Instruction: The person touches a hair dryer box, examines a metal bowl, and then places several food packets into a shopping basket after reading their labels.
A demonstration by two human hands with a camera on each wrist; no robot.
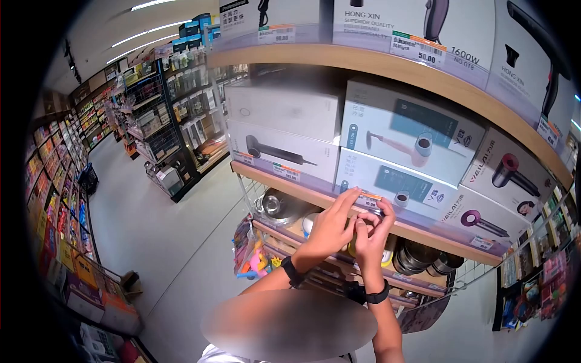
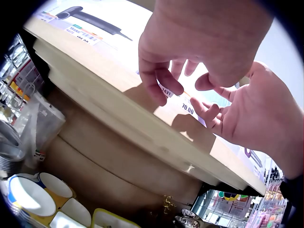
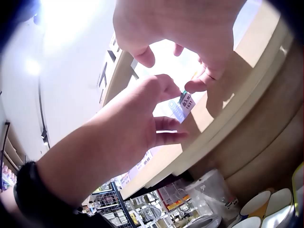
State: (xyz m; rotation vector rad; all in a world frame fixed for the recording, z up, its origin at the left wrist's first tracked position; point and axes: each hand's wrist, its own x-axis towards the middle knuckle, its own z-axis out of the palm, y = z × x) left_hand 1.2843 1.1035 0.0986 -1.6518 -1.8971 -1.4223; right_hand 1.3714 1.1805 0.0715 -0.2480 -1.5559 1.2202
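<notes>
Both hands are at a price tag (image 1: 370, 202) on the front edge of a shelf holding hair dryer boxes. The tag reads 70.00 in the left wrist view. My left hand (image 1: 331, 227) comes from the left, its bent fingers (image 2: 167, 81) around the tag's left part with the thumb apart from them. My right hand (image 1: 371, 239) is at the other end, fingertips (image 3: 197, 85) right at the tag's edge and a gap between thumb and fingers. Behind the hands stands a pale blue hair dryer box (image 1: 393, 175), its lower part covered by them.
White hair dryer boxes (image 1: 284, 154) stand to the left, pink-dryer boxes (image 1: 505, 172) to the right. An upper shelf (image 1: 387, 75) juts out above. Below are metal pots (image 1: 417, 257) and white bowls (image 2: 33, 195). An aisle floor (image 1: 175, 242) runs at left.
</notes>
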